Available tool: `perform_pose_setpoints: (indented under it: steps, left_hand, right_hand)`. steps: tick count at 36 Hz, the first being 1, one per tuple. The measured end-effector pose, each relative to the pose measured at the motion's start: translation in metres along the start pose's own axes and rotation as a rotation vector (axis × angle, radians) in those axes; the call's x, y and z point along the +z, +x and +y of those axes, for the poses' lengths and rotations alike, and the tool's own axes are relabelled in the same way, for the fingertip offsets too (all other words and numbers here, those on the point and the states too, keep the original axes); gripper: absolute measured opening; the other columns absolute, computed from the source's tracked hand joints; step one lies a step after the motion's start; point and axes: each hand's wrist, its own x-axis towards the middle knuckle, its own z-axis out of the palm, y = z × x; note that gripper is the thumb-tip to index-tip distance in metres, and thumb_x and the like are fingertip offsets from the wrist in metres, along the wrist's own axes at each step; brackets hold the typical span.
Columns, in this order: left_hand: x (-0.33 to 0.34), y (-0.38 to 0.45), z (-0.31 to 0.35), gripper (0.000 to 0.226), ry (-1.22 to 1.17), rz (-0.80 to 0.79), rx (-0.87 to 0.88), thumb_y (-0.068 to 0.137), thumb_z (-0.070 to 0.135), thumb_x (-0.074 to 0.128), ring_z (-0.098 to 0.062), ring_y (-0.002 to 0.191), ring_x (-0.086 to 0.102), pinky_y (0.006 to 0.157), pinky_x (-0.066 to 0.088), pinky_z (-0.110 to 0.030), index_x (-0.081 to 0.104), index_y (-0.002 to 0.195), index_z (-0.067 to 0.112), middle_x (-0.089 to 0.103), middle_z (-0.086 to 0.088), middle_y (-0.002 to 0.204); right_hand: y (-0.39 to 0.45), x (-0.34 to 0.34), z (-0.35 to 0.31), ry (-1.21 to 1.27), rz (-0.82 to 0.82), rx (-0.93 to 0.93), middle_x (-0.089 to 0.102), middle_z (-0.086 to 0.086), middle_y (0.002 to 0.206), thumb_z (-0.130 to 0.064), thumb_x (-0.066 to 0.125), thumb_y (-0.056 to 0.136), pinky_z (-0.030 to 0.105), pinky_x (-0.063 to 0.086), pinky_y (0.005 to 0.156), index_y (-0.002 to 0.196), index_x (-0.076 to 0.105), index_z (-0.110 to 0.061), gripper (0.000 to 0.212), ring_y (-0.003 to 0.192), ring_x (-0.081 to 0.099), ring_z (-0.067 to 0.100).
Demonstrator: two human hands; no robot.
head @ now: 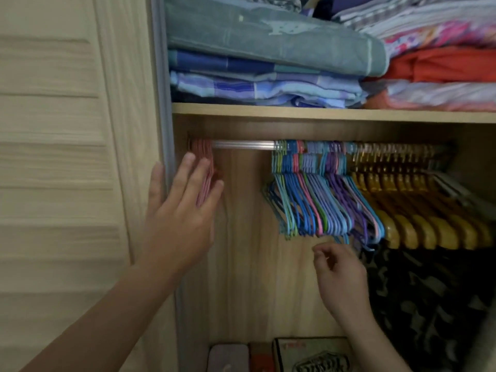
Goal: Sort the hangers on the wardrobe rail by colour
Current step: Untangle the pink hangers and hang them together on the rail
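A metal rail (243, 145) runs under the wardrobe shelf. At its far left end hang several pink hangers (207, 157), bunched against the side wall. My left hand (179, 210) lies flat with straight fingers over them, pressing them leftward. A bare stretch of rail separates them from a mixed bunch of blue, green, pink and purple hangers (319, 200). Right of that bunch hang several yellow wooden hangers (418, 224). My right hand (339, 277) hovers just below the mixed bunch, fingers loosely curled, holding nothing.
A shelf (322, 114) above the rail carries folded blankets and sheets (268, 57). A louvred door (59, 157) stands at the left. Dark patterned clothing (429, 304) hangs at lower right. Boxes (308, 355) sit on the wardrobe floor.
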Motion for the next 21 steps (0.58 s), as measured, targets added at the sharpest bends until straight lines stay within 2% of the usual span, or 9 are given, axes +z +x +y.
perform_pose_setpoints:
  steps: [2,5,7,9,14,21]
  left_hand:
    - [0.005,-0.005,0.001,0.036,0.011,-0.012,0.068,0.087,0.019,0.053,-0.035,0.142,0.048,0.123,0.019,-0.061,0.076,0.114,0.013,0.060,-0.017,0.143]
    - [0.005,-0.004,-0.001,0.024,-0.029,0.063,0.057,0.086,0.017,0.054,-0.031,0.114,0.068,0.120,0.030,-0.054,0.077,0.092,0.012,0.074,-0.011,0.115]
    - [0.005,-0.003,0.002,0.023,-0.014,0.097,0.027,0.089,0.016,0.052,-0.030,0.091,0.069,0.117,0.033,-0.051,0.073,0.084,0.013,0.075,-0.008,0.096]
    - [0.004,-0.003,0.005,0.023,0.015,0.114,0.004,0.091,0.015,0.050,-0.031,0.078,0.063,0.114,0.035,-0.050,0.069,0.077,0.013,0.069,-0.008,0.081]
    - [0.001,-0.001,0.004,0.023,0.052,0.087,-0.025,0.090,0.015,0.049,-0.033,0.070,0.057,0.112,0.037,-0.050,0.062,0.071,0.013,0.058,-0.010,0.068]
    - [-0.001,-0.001,0.004,0.025,0.045,0.105,-0.026,0.090,0.016,0.049,-0.033,0.068,0.056,0.108,0.039,-0.049,0.059,0.067,0.013,0.055,-0.009,0.065]
  right_hand:
    - [0.009,-0.021,0.016,-0.102,0.132,0.010,0.062,0.002,0.089,-0.003,0.067,0.088,0.024,0.036,0.066,0.092,0.071,-0.014,0.013,0.079,0.059,0.016]
    - [0.023,-0.045,0.036,-0.227,0.241,0.070,0.061,0.011,0.096,-0.005,0.065,0.089,0.034,0.042,0.071,0.098,0.070,-0.010,0.012,0.088,0.060,0.031]
    - [0.033,-0.056,0.044,-0.299,0.245,0.107,0.061,0.012,0.099,-0.011,0.063,0.092,0.037,0.043,0.068,0.100,0.066,-0.010,0.008,0.087,0.059,0.033]
    - [0.045,-0.062,0.050,-0.364,0.230,0.115,0.060,0.011,0.097,-0.018,0.062,0.095,0.035,0.037,0.062,0.099,0.062,-0.011,0.009,0.078,0.055,0.029]
    - [0.067,-0.061,0.052,-0.506,0.232,0.057,0.057,0.006,0.088,-0.031,0.060,0.098,0.025,0.022,0.046,0.098,0.058,-0.010,0.021,0.064,0.045,0.022]
    - [0.082,-0.054,0.060,-0.573,0.176,0.098,0.055,0.006,0.084,-0.027,0.063,0.096,0.026,0.033,0.046,0.092,0.056,-0.010,0.019,0.064,0.051,0.023]
